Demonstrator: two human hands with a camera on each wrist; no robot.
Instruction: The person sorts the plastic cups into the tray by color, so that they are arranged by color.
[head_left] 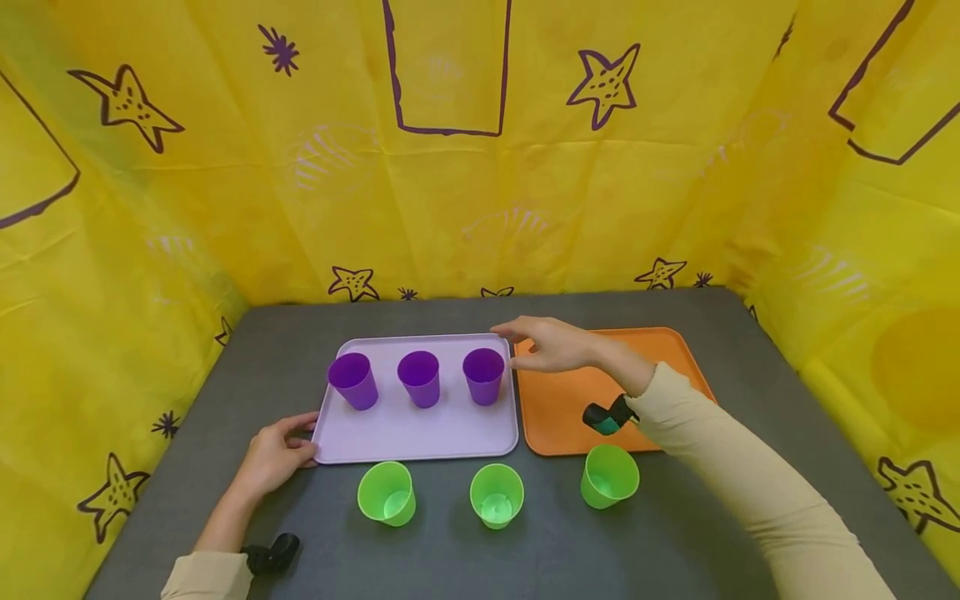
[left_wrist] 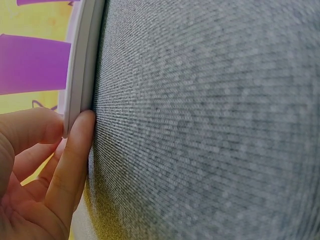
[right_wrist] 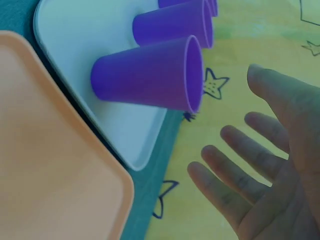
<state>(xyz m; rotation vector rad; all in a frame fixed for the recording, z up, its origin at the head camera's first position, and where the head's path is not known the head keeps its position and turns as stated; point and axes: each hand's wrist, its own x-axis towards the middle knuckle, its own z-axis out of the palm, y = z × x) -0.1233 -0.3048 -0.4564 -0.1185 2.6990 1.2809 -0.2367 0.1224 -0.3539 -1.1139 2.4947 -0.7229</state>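
My left hand [head_left: 270, 454] pinches the left rim of a lilac tray [head_left: 420, 437]. The left wrist view shows thumb and fingers at either face of that rim [left_wrist: 81, 65]. Three purple cups stand upright in a row on the tray: a left cup [head_left: 356, 385], a middle cup [head_left: 422, 382] and a right cup [head_left: 483, 379]. My right hand [head_left: 555, 343] hovers near the right cup, over the line between the lilac tray and an orange tray [head_left: 558, 417]. In the right wrist view its fingers [right_wrist: 240, 175] are spread and hold nothing, apart from the nearest purple cup [right_wrist: 145, 75].
Three green cups stand on the dark grey table [head_left: 315, 558] in front of the trays: a left one [head_left: 387, 493], a middle one [head_left: 497, 496] and a right one [head_left: 609, 477], close to the orange tray's front edge. Yellow patterned cloth [head_left: 465, 208] surrounds the table's back and sides.
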